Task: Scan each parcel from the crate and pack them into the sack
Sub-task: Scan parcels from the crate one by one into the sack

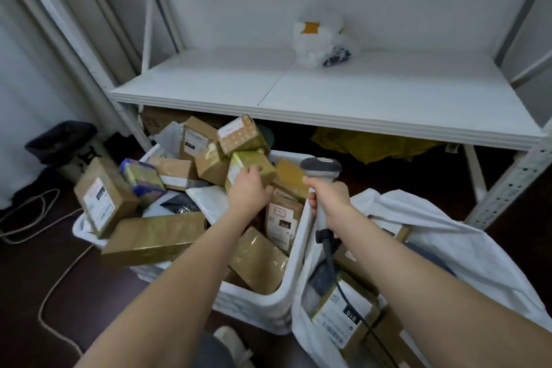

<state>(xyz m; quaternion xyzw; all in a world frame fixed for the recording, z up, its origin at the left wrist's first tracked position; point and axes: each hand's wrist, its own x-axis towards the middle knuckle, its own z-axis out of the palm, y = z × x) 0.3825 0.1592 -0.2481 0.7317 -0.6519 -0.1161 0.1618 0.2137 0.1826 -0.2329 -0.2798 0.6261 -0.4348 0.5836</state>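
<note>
Many brown parcels (152,237) fill the crate (288,287), others the sack (466,248). Left hand (248,190) clasps a greenish box (249,162); right hand (330,196) grips the scanner (321,167).

- Your white shelf (328,89) ran wide in front of you, and a crumpled white plastic bag (321,39) sat on it, back by the wall.
- Down on the dark floor (35,308), the white crate (260,305) stood just before the shelf, with the white sack (454,236) pressed against its right side.
- A pale cord (55,284) looped over the floor on your left, near a dark-lined bin (59,137).
- Something yellow (367,143) lay crumpled under the shelf.
</note>
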